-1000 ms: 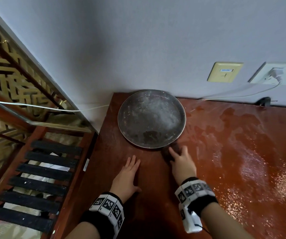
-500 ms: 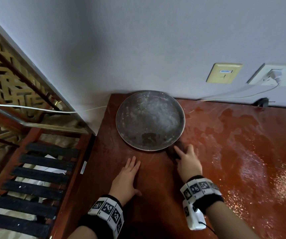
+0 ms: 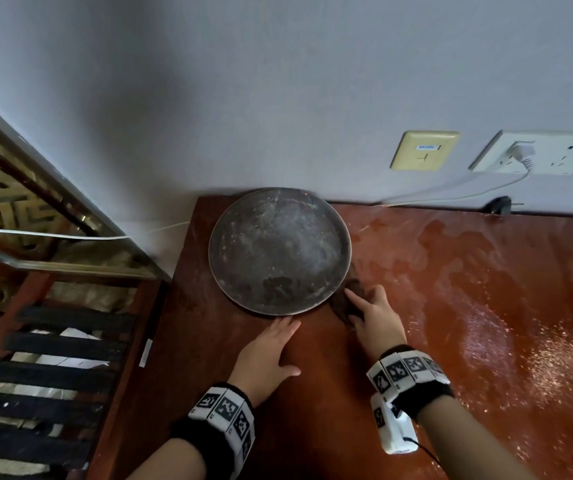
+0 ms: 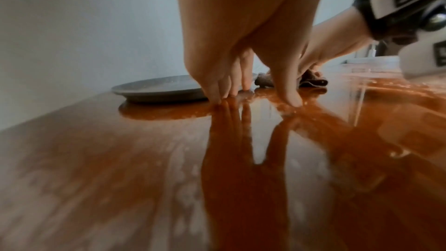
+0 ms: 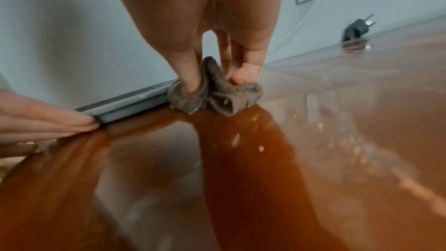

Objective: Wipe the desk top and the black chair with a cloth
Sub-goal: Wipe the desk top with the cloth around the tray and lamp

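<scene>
The glossy red-brown desk top [image 3: 451, 289] fills the lower right of the head view. On it lies a bunched brown cloth [image 3: 342, 304], tight against the near right rim of a round grey metal tray [image 3: 278, 244]. My right hand [image 3: 371, 310] grips the cloth. In the right wrist view, the thumb and curled fingers of this hand [image 5: 217, 75] pinch the cloth [image 5: 217, 100] against the desk. My left hand [image 3: 278, 341] lies flat on the desk with straight fingers. Its fingertips [image 4: 224, 96] reach the tray's [image 4: 156, 88] near rim.
Black slats in a red-brown wooden frame [image 3: 63, 344] sit below the desk's left edge. A black plug [image 3: 498, 204] lies at the desk's back edge under wall sockets [image 3: 537, 154] with a white cable. Pale dust specks [image 3: 555, 358] cover the desk's right part.
My left hand has slid forward until its fingertips meet the tray's rim. My right hand has pushed the cloth a little forward and right along the rim.
</scene>
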Tool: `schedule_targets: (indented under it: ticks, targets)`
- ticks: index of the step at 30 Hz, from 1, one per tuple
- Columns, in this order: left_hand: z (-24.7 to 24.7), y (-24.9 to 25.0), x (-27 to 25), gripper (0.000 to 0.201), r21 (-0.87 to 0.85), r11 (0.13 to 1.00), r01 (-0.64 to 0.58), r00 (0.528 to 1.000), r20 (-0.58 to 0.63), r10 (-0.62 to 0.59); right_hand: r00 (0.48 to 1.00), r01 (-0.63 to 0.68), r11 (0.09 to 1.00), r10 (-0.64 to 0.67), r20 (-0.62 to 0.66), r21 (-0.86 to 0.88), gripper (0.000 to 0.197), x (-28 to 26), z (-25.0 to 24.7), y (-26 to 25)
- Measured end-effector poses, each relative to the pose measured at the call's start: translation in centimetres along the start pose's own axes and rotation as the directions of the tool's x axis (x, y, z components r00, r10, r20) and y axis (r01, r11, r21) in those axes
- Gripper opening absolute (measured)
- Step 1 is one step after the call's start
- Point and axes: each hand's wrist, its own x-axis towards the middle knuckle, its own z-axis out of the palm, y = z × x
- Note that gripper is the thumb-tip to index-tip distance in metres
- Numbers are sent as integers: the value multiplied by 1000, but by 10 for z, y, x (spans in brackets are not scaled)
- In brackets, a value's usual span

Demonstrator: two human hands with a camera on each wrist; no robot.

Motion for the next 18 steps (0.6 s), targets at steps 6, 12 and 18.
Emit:
schedule_targets:
  ticks: [6,12,18]
  targets:
    - [-26,-15,-4,71,-193,961,198,877,-403,-262,999,3,976,6,-43,216,86,22,-33,9]
    - [-66,-41,25,107,-52,904,425,860,-286,-421,988,104,985,-118,96,140,113,58,-43,-11]
    - [-74,-54,44,116,-128,873,471,841,-234,-488,975,83,989,-105,196,119,118,77,-28,-18]
